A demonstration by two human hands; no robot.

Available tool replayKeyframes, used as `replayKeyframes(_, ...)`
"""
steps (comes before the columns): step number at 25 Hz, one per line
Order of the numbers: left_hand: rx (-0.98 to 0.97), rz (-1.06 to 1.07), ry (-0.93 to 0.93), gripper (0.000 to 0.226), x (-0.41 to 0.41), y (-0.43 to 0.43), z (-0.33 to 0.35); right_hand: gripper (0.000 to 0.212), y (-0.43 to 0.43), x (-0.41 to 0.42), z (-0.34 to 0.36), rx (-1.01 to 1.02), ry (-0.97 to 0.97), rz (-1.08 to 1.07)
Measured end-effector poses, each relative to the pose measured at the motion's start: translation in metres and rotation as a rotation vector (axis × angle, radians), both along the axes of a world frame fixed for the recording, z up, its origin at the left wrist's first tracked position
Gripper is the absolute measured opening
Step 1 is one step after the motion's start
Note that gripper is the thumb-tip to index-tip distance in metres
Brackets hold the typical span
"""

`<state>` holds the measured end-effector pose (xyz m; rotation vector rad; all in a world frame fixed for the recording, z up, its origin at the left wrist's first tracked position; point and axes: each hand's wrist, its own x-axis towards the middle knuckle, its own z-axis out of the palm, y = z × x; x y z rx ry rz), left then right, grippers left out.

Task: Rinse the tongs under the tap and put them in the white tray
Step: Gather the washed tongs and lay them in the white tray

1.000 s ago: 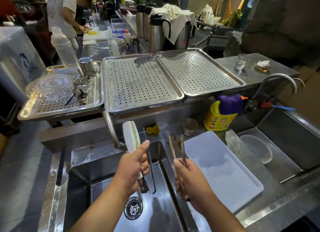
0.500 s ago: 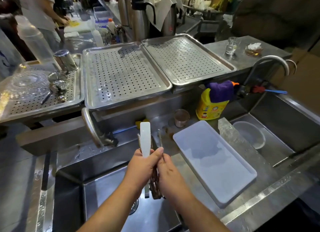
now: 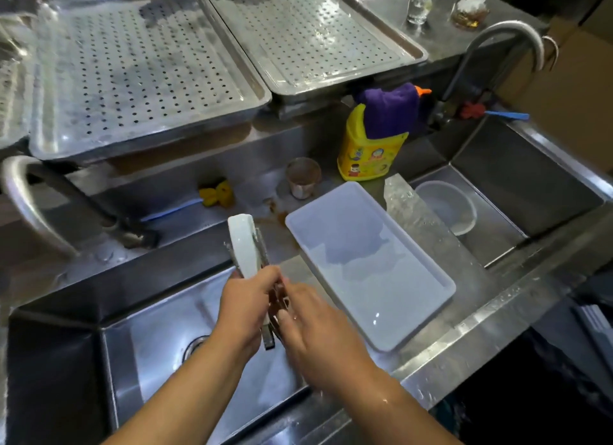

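Closest in: two bare forearms over the left sink basin [image 3: 159, 355], both wet-looking. The left hand [image 3: 247, 307] is wrapped round a white-handled tool [image 3: 243, 242], which stands upright out of the top of the fist.

The tongs [image 3: 261, 247] are squeezed in right against that white handle. They're thin, dark, brownish metal arms lying close together, mostly hidden between the two hands, so not much detail. They're above the basin, just left of the white tray [image 3: 365, 278], not in it.

The right hand [image 3: 318, 325] reaches in from the right, fingers on the metal between the hands. It's blurry there, so honestly can't tell if it pinches the tongs or just lies against them.

The white tray is a shallow rectangle on the steel divider between the two basins, with a few wet glints on its floor. The right basin has a clear plastic bowl [image 3: 446, 205] in it.

Further back along the ledge:
- curved tap [image 3: 20, 205] at the left
- yellow scrubby thing [image 3: 217, 194]
- small cup [image 3: 303, 177]
- yellow bottle [image 3: 371, 152] with a purple cloth [image 3: 391, 109] over its top
- second tap [image 3: 510, 36] by the right basin

Farthest back, two perforated metal trays [image 3: 132, 73] sit side by side, with a glass [image 3: 419, 3] on the desk [image 3: 441, 40] beyond.
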<state>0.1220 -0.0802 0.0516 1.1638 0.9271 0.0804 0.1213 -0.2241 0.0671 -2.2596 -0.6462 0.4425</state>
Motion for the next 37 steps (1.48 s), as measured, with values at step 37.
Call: replayKeyframes(37,-0.311,-0.045,-0.076,0.042,-0.022,0.025,-0.014,0.034,0.008,-0.002,-0.014,0.037,0.424,-0.066)
